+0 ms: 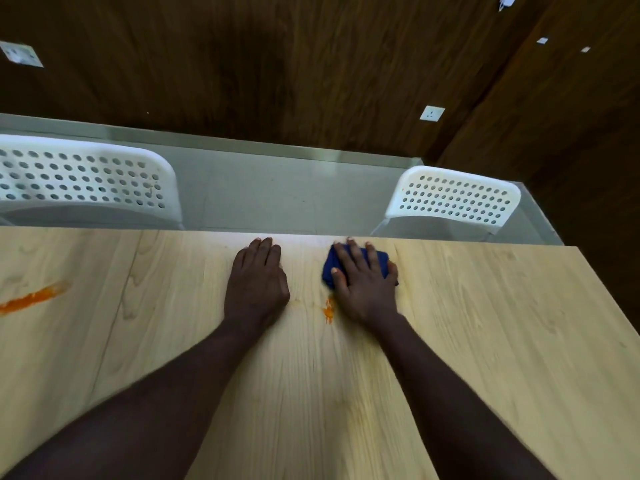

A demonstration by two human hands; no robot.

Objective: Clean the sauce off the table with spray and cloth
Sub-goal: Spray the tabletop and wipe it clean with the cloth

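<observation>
Head view: the left hand (258, 282) lies flat and empty on the tabletop (485, 341), fingers straight and close together. The right hand (363, 285) presses spread, straight fingers onto the blue cloth (380, 258) near the far edge. An orange sauce spot (328, 310) sits just beside its wrist; a sauce streak (33, 297) lies far left.

One wide-angle camera on the person's head looks forward and steeply down at the table (485, 358), close, with the left hand (258, 282) and right hand (365, 285) mid-frame. The table's far edge crosses the middle; beyond it show a white chair (86, 178), another chair (453, 200), floor (277, 195) and dark wall (277, 64)
</observation>
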